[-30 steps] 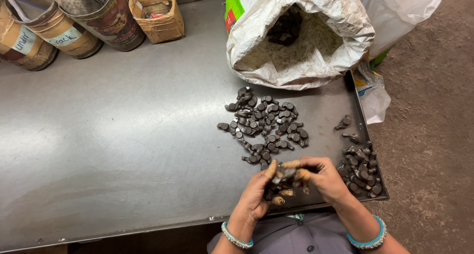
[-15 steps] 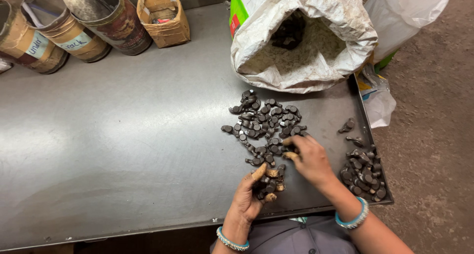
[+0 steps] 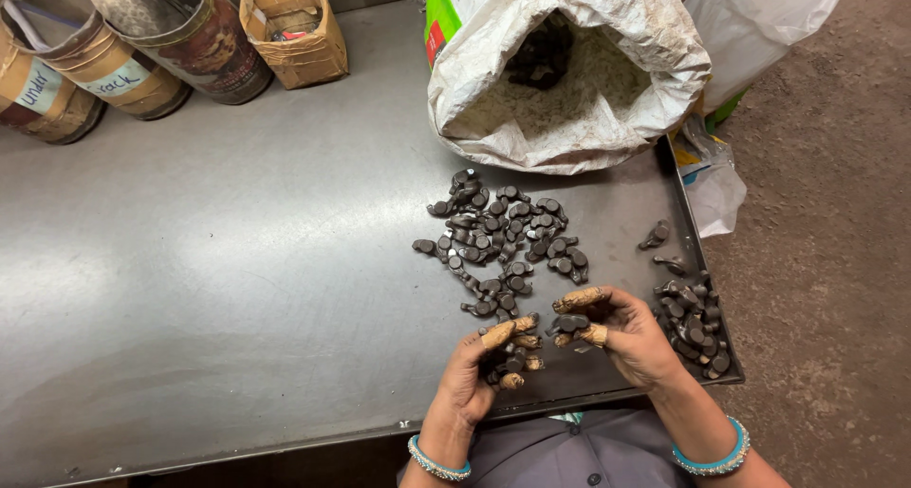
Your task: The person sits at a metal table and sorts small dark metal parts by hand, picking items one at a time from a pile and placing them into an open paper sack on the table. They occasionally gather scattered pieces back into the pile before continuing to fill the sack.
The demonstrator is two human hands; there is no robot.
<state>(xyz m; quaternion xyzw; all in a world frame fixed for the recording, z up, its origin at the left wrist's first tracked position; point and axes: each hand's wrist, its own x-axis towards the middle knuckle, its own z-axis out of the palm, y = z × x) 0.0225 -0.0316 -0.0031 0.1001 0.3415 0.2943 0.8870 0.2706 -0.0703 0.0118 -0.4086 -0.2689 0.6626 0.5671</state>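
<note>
Head view: both hands work at the near edge of the grey sheet-metal bench [image 3: 237, 289]. Left hand [image 3: 479, 374] is cupped, its grip closed on several small dark metal forged parts [image 3: 510, 363]. Right hand [image 3: 622, 331] pinches one dark part [image 3: 569, 324] between taped fingertips [image 3: 581, 298]. Main loose pile of dark parts [image 3: 503, 237] lies just beyond the hands. Second smaller heap [image 3: 693, 317] lies at the near right corner. White woven sack [image 3: 569, 71], open-mouthed, rests at the far right edge. Cardboard tubes [image 3: 133, 52] stand at the far left corner.
</note>
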